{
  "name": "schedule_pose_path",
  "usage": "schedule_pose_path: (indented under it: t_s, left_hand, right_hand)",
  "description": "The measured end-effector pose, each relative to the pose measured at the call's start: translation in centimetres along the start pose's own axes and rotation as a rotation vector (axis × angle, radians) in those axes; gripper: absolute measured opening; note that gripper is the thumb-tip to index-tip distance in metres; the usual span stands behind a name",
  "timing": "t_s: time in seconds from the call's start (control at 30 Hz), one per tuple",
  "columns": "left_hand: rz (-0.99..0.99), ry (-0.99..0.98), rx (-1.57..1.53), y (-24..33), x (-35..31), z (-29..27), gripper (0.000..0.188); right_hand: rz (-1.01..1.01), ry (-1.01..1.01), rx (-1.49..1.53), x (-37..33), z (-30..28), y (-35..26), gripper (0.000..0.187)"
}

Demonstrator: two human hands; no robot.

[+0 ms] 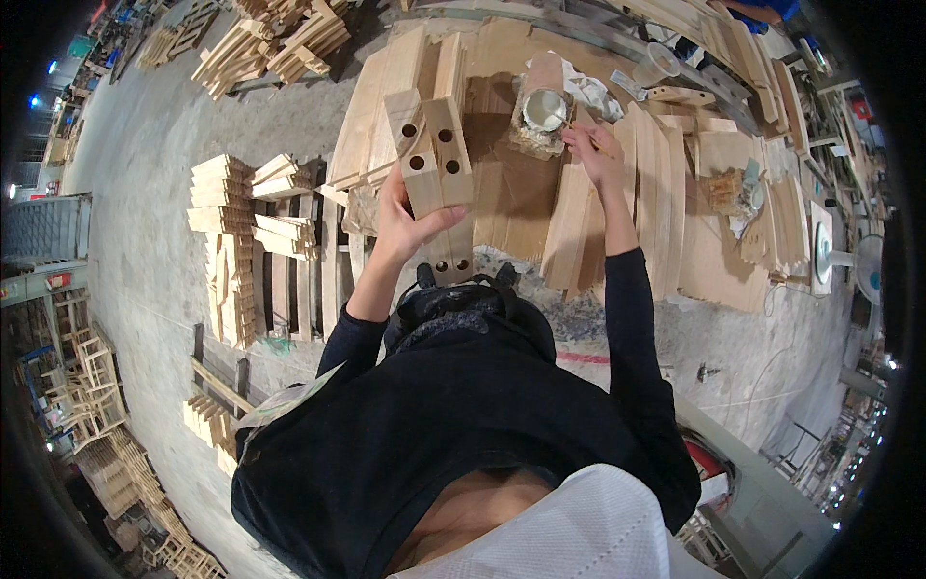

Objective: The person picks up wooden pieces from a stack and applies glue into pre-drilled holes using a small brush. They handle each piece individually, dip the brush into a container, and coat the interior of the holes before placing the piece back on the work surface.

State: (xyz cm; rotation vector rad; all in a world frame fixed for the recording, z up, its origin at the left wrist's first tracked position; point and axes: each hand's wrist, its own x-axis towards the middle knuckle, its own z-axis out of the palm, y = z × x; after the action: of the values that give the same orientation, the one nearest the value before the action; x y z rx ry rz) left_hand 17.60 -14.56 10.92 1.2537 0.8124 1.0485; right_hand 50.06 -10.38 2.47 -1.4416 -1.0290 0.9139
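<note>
The relation that counts here is a sideways one: the pair of holed wooden pieces (431, 183) is held up on the person's left, while the pot (546, 92) of white paste stands to the right of it and a little farther from the body, with a strip of bare brown cardboard (502, 203) between them. The left hand (410, 220) has its grip closed around the pieces, thumb laid across their near side, so that they sit side by side with their long axis running away from the torso and their far ends leaning slightly left. Round dark holes show near those far ends; two more appear lower down, close to the feet, though whether they belong to the same pieces I cannot tell. The right hand (590, 152) is the nearer one to the pot, just beside it; its grip pinches a thin brush (563, 121), which slants across the view, its tip pointing left at the pot's opening and its handle trailing right past the fingers. Whether the bristles touch the paste is too small to tell. From the brush, the holed pieces lie to the left, well apart, past the cardboard strip. Long boards (656, 183) lie beneath the right forearm.
</note>
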Motion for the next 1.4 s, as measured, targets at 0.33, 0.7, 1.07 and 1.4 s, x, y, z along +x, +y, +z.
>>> schedule_pose_path:
  t_s: [0.33, 0.7, 1.07, 1.4]
  left_hand:
    - [0.041, -0.006, 0.02, 0.9, -0.8, -0.1, 0.062]
    - [-0.026, 0.0, -0.007, 0.0, -0.9, 0.0, 0.06]
    - [-0.058, -0.016, -0.029, -0.6, -0.8, 0.0, 0.062]
    - [-0.115, -0.04, -0.088, -0.7, -0.5, 0.2, 0.066]
  right_hand:
    - [-0.175, 0.114, -0.587, 2.7, -0.1, 2.2, 0.021]
    - [0.241, 0.119, 0.554, 1.1, 0.1, 5.0, 0.027]
    - [0.4, 0.176, 0.794, 1.0, -0.7, 6.5, 0.027]
    - [0.315, 0.256, 0.787, 0.9, -1.2, 6.9, 0.028]
